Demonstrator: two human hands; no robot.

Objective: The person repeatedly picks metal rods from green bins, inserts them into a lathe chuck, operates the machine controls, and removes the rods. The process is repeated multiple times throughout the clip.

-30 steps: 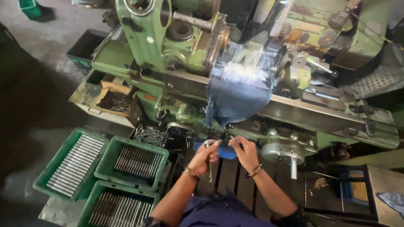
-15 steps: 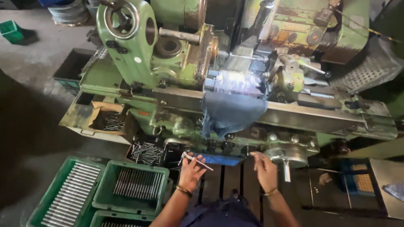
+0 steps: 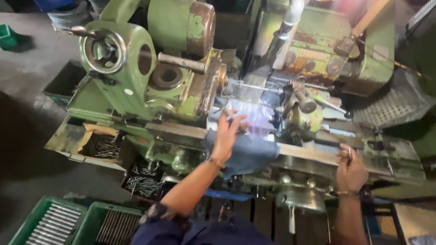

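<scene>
Metal rod [image 3: 229,114], thin and short, is pinched in the fingers of the left hand [image 3: 228,131], which is raised over the middle of the green lathe [image 3: 136,86], just in front of the spindle end. A second thin rod [image 3: 349,152] sticks up from the right hand [image 3: 349,171], which is closed around it and rests on the lathe's front rail toward the right end.

Surroundings: a blue cloth [image 3: 247,152] hangs over the front edge of the lathe bed directly under the left hand. A clear plastic sheet [image 3: 256,119] lies behind that hand. The tool post [image 3: 304,115] with its handle stands between the two hands. Loose rods fill an open tray [image 3: 104,146] at the lathe's left front corner. Green crates [image 3: 59,222] of finished rods stand on the floor at lower left.

Change noted: half a second ago both hands were low, at the front of the machine near the handwheel. The left hand has since come up to the spindle area, and the right has shifted out along the rail.
</scene>
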